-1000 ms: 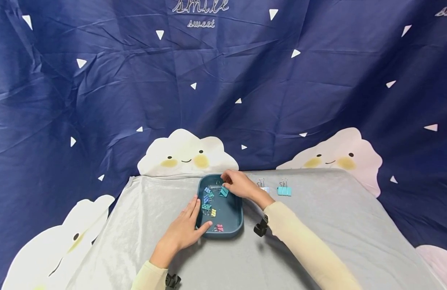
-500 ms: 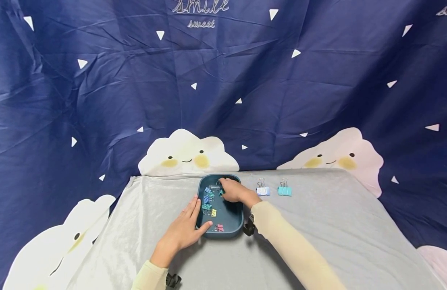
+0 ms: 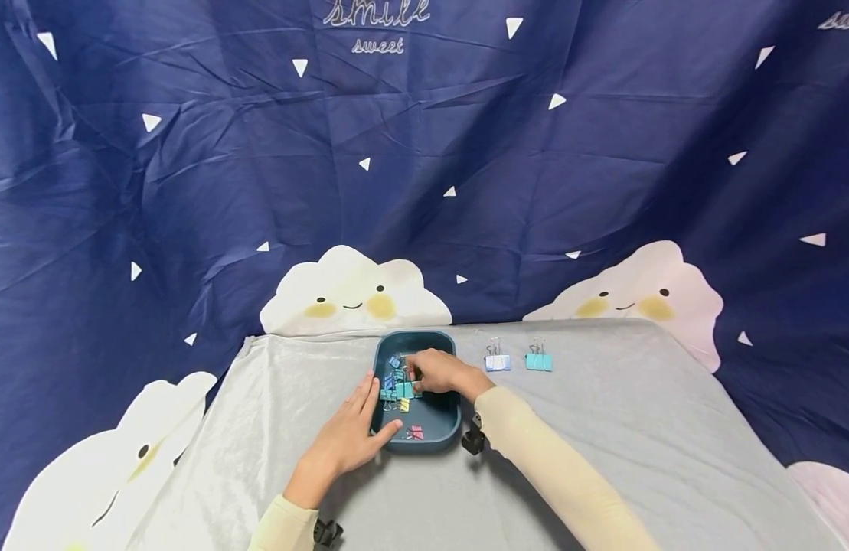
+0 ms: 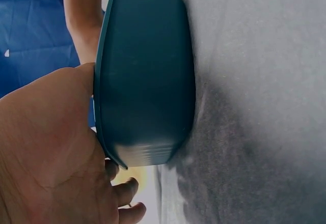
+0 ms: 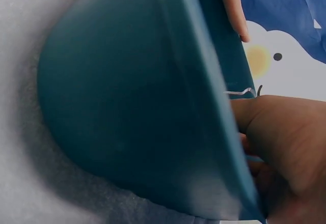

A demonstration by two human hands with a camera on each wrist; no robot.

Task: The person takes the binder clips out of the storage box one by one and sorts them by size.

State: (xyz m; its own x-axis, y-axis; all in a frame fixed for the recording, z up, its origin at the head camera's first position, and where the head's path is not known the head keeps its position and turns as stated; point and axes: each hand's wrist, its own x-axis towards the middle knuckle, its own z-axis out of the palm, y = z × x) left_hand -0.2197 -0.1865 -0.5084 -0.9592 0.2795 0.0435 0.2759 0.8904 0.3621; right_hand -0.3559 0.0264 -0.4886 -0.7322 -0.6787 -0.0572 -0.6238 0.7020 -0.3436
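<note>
A dark teal plastic box (image 3: 427, 444) stands on the table with several binder clips inside. My left hand (image 3: 348, 430) rests along its left rim, fingers straight and thumb over the near corner. Inside the box my right hand (image 3: 439, 372) pinches a teal binder clip (image 3: 408, 390) above the smaller clips; its wire handle (image 5: 238, 92) shows in the right wrist view. Around it lie small blue clips (image 3: 394, 361), a yellow clip (image 3: 404, 405) and, at the near end, a pink clip (image 3: 415, 432). The box wall hides much of the right fingers in the right wrist view.
Right of the box, a white-and-blue binder clip (image 3: 497, 363) and a teal binder clip (image 3: 538, 362) lie side by side on the grey cloth (image 3: 576, 428). Behind the table hangs a dark blue curtain (image 3: 424, 214) printed with clouds.
My right hand has reached from the box's far right rim down into it, then moved toward the near side with the teal binder clip. The left hand stays in place.
</note>
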